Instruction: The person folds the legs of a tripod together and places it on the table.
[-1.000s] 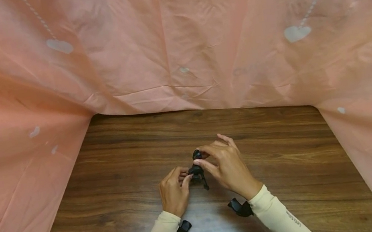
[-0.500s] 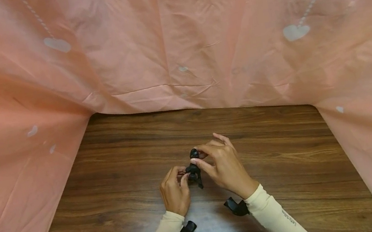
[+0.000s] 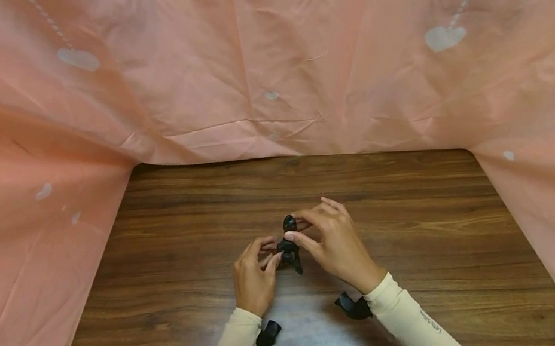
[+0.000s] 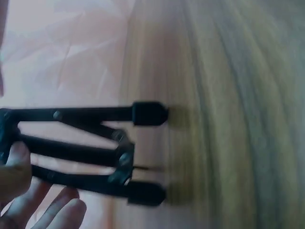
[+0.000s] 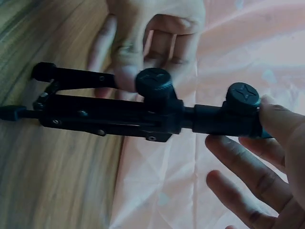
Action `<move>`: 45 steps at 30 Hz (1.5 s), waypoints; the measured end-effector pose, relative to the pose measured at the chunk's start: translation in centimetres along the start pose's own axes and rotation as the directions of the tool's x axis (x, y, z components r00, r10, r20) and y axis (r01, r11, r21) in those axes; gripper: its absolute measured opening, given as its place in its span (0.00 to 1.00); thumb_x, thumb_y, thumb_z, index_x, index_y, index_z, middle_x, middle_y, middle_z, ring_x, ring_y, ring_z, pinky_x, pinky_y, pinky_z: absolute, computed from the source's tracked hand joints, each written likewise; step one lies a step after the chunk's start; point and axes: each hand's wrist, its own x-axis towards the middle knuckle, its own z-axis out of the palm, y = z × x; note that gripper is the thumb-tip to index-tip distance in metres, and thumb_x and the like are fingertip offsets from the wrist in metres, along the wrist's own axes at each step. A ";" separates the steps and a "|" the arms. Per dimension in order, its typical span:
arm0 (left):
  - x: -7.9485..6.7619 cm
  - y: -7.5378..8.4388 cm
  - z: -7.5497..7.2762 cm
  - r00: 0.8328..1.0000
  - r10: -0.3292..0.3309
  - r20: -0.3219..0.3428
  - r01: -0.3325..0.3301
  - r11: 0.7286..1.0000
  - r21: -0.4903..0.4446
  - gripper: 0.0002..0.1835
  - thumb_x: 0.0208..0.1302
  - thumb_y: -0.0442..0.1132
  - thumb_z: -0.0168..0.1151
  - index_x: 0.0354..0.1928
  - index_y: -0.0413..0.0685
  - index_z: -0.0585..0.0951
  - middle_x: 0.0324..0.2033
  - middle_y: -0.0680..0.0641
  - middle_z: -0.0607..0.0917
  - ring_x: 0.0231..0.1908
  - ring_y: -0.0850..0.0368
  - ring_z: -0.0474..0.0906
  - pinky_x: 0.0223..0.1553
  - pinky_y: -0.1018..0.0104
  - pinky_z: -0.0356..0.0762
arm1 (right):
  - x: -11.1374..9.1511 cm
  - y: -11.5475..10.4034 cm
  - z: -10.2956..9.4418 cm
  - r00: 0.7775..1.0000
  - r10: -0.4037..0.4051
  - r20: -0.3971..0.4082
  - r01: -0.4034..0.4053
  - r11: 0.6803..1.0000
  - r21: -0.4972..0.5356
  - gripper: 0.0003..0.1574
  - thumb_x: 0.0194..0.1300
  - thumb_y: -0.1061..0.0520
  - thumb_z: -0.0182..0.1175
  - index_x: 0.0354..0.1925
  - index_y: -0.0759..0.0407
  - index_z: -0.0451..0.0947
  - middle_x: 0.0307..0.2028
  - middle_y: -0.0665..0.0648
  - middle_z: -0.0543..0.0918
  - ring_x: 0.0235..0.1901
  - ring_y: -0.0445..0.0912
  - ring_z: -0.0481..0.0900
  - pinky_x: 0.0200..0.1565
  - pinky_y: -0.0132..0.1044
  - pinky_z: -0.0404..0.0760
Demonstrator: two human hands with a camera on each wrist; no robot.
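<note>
Small tripod in two fingertip pinches — slip and sag are the risks

Head view: the black tripod [image 3: 287,246] is held above the wooden table [image 3: 184,236]. At its 8 o'clock the left hand [image 3: 255,279] pinches it low; at its 3 o'clock the right hand [image 3: 340,242] pinches its top. Both hands are partly curled, so if one lost its hold, the tripod could swing and slip.

Left wrist view: the rubber feet [image 4: 150,113] point to 3 o'clock — contact with the table I cannot tell. An uneven push might fold the legs [image 4: 76,147] and nip a fingertip.

Right wrist view: the left thumb [image 5: 127,76] presses beside the lower knob [image 5: 153,83]; the right thumb [image 5: 281,117] sits by the upper knob [image 5: 243,93]. A loose knob could let its joint sag.
</note>
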 end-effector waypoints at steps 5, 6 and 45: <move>0.8 0.1 -1.8 0.998 0.020 0.059 -0.020 1.000 -0.012 0.21 0.61 0.31 0.77 0.57 0.43 0.86 0.50 0.42 0.91 0.51 0.46 0.91 0.49 0.58 0.90 | -0.8 0.5 0.0 0.999 0.041 -0.008 -0.040 0.996 0.083 0.26 0.65 0.47 0.76 0.59 0.52 0.87 0.41 0.51 0.94 0.46 0.51 0.86 0.77 0.62 0.63; 1.1 0.2 -2.2 0.998 0.027 0.061 -0.026 1.000 -0.015 0.21 0.61 0.31 0.77 0.57 0.43 0.86 0.50 0.42 0.91 0.52 0.46 0.90 0.49 0.57 0.90 | -0.9 0.6 0.0 0.999 0.050 -0.012 -0.049 0.994 0.096 0.27 0.64 0.47 0.76 0.59 0.52 0.86 0.42 0.51 0.94 0.46 0.51 0.85 0.77 0.62 0.62; 5.4 6.3 -2.2 0.961 0.238 0.137 -0.216 0.963 -0.160 0.15 0.62 0.36 0.78 0.51 0.47 0.90 0.45 0.44 0.93 0.43 0.55 0.93 0.41 0.72 0.88 | -7.0 5.0 6.0 0.964 0.243 0.106 -0.257 0.954 0.156 0.13 0.54 0.55 0.82 0.39 0.49 0.92 0.32 0.46 0.93 0.41 0.46 0.88 0.59 0.55 0.79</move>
